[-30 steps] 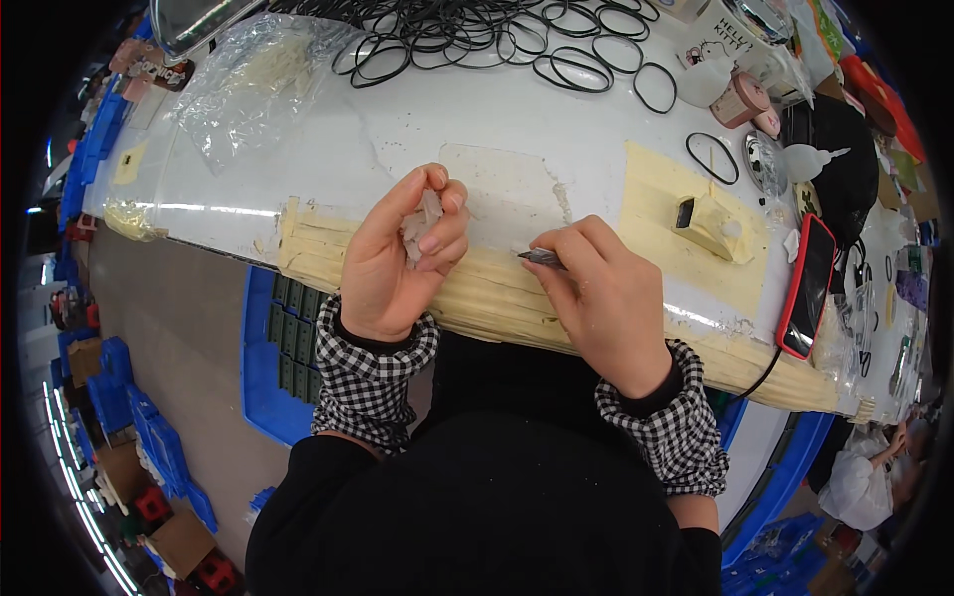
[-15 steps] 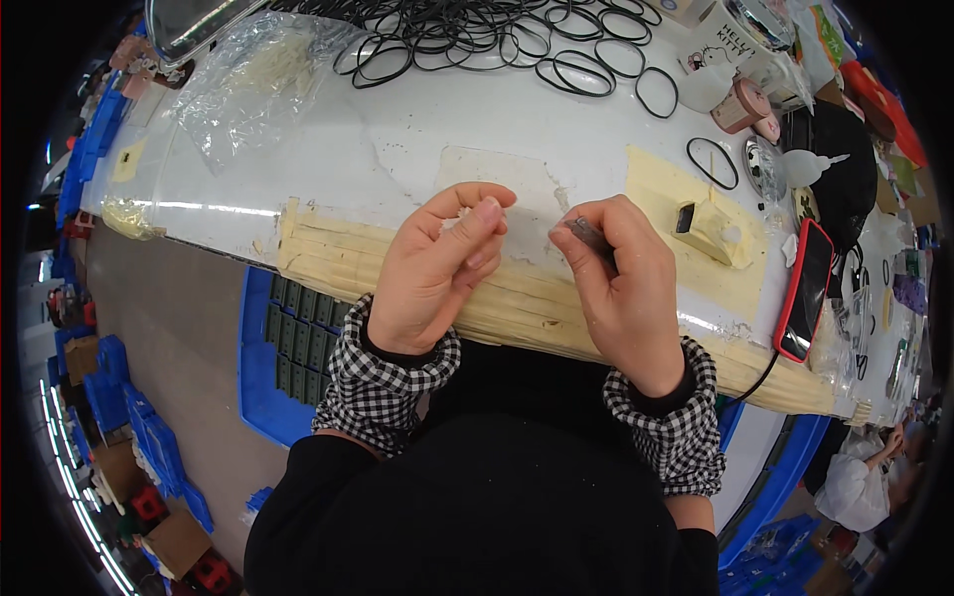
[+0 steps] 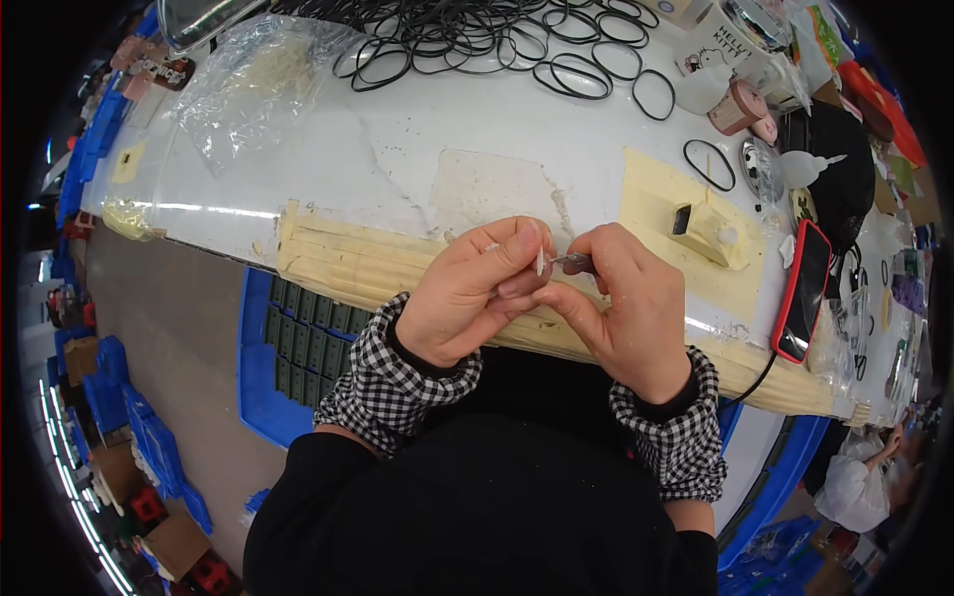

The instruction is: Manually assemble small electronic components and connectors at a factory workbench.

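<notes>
Head view looks down on two bare hands meeting at the near edge of a white table. One small whitish piece stands between the fingertips at the middle of that edge, over the strip of cream tape that lines it. Left hand is curled, thumb and forefinger pinching the whitish piece from the left. Right hand is curled as well, its fingers closed around one thin dark tool whose tip points left and touches the piece. Both wrists come up from the lower edge in black-and-white checked cuffs, forearms angled inward so the hands nearly touch. Far across the table lie many black rubber rings, too tangled to count; three more lie singly to the right. One crumpled clear plastic bag sits at the far left, with pale contents I cannot make out. One patch of cream tape to the right carries a small block. One red-cased phone lies at the right, near the edge. Below the table on the left, one blue crate holds rows of dark green pieces.
</notes>
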A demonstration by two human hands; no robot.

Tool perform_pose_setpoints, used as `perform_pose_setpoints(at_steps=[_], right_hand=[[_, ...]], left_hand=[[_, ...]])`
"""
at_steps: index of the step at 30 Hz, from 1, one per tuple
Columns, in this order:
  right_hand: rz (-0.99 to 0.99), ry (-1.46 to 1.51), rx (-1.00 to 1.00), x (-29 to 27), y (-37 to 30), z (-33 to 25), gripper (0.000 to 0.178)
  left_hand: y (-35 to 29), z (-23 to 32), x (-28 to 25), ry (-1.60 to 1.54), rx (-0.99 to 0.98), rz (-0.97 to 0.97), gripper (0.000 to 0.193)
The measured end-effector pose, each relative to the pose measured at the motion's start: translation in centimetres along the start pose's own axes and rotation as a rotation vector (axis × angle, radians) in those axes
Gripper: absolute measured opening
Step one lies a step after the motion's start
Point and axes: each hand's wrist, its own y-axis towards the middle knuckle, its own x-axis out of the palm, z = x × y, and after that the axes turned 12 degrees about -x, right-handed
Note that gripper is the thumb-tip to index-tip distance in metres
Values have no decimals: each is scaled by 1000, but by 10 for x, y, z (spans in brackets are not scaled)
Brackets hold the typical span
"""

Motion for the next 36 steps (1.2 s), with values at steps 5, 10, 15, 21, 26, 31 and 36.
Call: perform_pose_setpoints(at_steps=[5,10,15,21,26,31,36], right_hand=[[-35,-129,18,2,-2,0,34],[-7,-96,21,3,-2,0,34],[-23,-96,14,2,-2,-1,33],[-30,-127,14,2,-1,-4,33],[-20,-137,17,2,-1,-4,34],[-13,-107,17,2,-2,-1,34],[-36,-75,15,1,-2,-2,32]], left_hand=[[0,-1,3,-83,-54,-66,22],[2,-3,3,-73,-37,-70,21],[3,-5,1,-63,-13,-68,22],[3,-6,1,-53,2,-47,22],[2,-4,2,-68,-13,-71,21],[4,-4,3,-80,-14,-80,21],[4,-4,4,-77,-17,-66,21]])
